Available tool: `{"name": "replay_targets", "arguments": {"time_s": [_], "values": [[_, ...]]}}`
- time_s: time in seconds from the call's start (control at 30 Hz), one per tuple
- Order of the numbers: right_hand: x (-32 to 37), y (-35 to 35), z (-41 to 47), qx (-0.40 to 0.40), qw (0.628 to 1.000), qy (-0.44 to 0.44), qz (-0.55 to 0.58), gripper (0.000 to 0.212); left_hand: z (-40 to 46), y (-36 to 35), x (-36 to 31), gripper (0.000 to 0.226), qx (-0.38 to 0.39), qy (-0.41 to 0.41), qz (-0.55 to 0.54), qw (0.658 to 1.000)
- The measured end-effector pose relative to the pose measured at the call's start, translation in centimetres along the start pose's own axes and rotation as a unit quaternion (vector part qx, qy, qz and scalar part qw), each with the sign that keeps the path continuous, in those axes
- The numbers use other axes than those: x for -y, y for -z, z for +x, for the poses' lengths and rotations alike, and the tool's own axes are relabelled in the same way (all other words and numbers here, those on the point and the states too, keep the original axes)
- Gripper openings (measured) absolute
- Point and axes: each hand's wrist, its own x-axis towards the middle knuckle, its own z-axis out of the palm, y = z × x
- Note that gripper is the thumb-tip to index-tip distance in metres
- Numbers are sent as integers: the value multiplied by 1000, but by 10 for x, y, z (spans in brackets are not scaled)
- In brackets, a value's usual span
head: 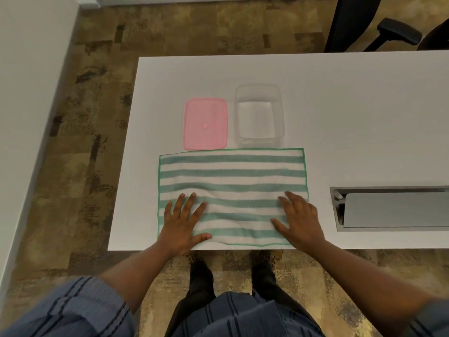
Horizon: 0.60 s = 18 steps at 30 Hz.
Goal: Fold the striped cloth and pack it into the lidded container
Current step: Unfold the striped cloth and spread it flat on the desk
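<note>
A green-and-white striped cloth point(232, 176) lies spread flat on the white table point(352, 105), its near edge at the table's front edge. My left hand point(181, 221) rests flat on the cloth's near left part, fingers apart. My right hand point(300, 220) presses flat on the near right part, fingers spread. Neither hand grips anything. Beyond the cloth stands a clear, empty plastic container point(258, 115). Its pink lid point(205, 124) lies flat on the table to the container's left, touching the cloth's far edge.
A grey cable hatch point(393, 209) is set into the table to the right of the cloth. Black office chair parts point(393, 32) stand past the table's far right. Patterned carpet point(97, 117) lies left of the table, and a white wall point(26, 69) stands further left.
</note>
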Motion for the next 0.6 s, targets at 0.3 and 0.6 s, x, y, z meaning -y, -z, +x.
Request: {"name": "replay_targets", "arguments": {"time_s": [0.3,0.6], "values": [[-2,-29,-5,197,979,-31,-50,105,-16,-20,16,126,117,82,22,990],[0,-22,13,226,972,-53,-23,130,-23,-17,42,103,132,55,-5,990]]}}
